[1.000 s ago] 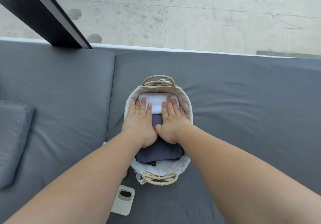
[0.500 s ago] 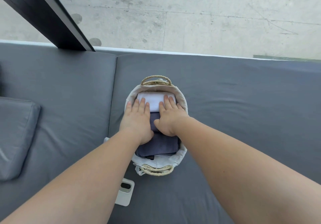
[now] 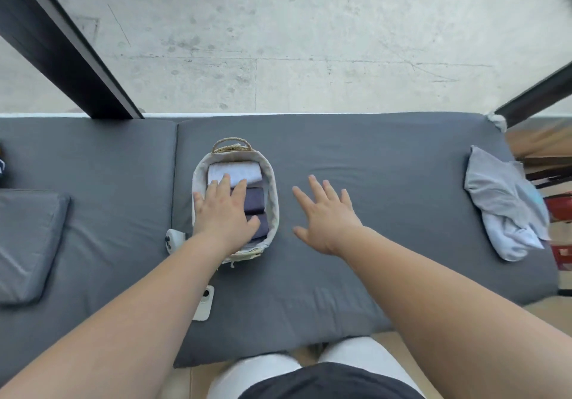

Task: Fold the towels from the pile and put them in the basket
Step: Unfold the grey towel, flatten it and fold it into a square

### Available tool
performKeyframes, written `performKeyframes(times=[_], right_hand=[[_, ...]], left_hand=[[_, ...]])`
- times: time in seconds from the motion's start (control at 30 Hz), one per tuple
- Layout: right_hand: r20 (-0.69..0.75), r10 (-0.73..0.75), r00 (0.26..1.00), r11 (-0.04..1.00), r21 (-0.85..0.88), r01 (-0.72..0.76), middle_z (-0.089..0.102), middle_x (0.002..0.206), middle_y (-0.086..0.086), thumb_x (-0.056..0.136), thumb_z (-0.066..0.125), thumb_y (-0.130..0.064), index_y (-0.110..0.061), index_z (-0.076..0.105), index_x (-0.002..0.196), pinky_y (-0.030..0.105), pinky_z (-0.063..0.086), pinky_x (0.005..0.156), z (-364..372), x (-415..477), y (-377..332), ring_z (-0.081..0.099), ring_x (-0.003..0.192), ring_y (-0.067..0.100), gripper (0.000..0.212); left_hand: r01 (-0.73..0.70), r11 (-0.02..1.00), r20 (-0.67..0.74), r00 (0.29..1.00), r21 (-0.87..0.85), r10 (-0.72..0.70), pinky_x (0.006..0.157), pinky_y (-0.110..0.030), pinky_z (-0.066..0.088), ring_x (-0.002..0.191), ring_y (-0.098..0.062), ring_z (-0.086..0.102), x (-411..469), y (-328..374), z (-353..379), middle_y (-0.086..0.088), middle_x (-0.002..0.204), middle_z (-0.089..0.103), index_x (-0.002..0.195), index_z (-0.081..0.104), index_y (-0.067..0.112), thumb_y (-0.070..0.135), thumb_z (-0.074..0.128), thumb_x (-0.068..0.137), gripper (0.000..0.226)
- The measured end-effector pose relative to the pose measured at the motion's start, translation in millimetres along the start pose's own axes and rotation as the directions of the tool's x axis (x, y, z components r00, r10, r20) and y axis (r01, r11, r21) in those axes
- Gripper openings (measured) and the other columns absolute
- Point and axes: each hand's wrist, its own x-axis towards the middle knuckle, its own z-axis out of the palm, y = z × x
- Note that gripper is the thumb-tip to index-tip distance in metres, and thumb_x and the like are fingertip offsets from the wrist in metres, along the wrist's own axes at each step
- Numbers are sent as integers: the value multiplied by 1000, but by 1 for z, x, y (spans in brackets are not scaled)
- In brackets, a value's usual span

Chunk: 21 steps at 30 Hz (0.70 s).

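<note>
A small oval basket (image 3: 273, 188) with a cloth liner and woven handles stands on the grey mattress (image 3: 387, 182). Inside lie a folded white towel (image 3: 244, 171) at the far end and folded dark blue towels (image 3: 255, 202) nearer me. My left hand (image 3: 224, 213) rests flat on the towels in the basket, fingers spread. Over the mattress just right of the basket hovers my right hand (image 3: 326, 216), open and holding nothing. A loose pile of pale grey towels (image 3: 503, 206) lies at the mattress's far right edge.
A small white device (image 3: 204, 302) lies near the front edge and another white object (image 3: 173, 239) sits left of the basket. A grey cushion (image 3: 28, 244) lies at the left. Black window frame bars (image 3: 62, 46) stand behind. My knees (image 3: 309, 370) meet the mattress front.
My right hand has lifted out of the basket and moved right over the mattress. The left hand stays on the towels. The view has pulled back, showing the pile at right.
</note>
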Motion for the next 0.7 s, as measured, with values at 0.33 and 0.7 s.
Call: performKeyframes(times=[0.33, 0.7], right_hand=[[-65, 215, 974, 966, 163, -203, -15, 167, 3, 98, 41, -60, -33, -2, 160, 55, 5, 123, 6, -104, 155, -5, 155, 29, 80], [-44, 206, 978, 944, 273, -186, -10, 168, 4, 97, 42, -62, -34, 14, 158, 54, 7, 123, 77, -188, 385, -1, 154, 28, 73]], left_hand=[[-107, 991, -7, 994, 76, 108, 119, -58, 14, 149, -32, 15, -36, 138, -18, -10, 162, 19, 155, 21, 27, 59, 49, 88, 79], [-105, 993, 39, 994, 57, 103, 122, -53, 8, 152, -29, 7, -66, 387, 33, -6, 166, 10, 157, 16, 30, 57, 47, 91, 78]])
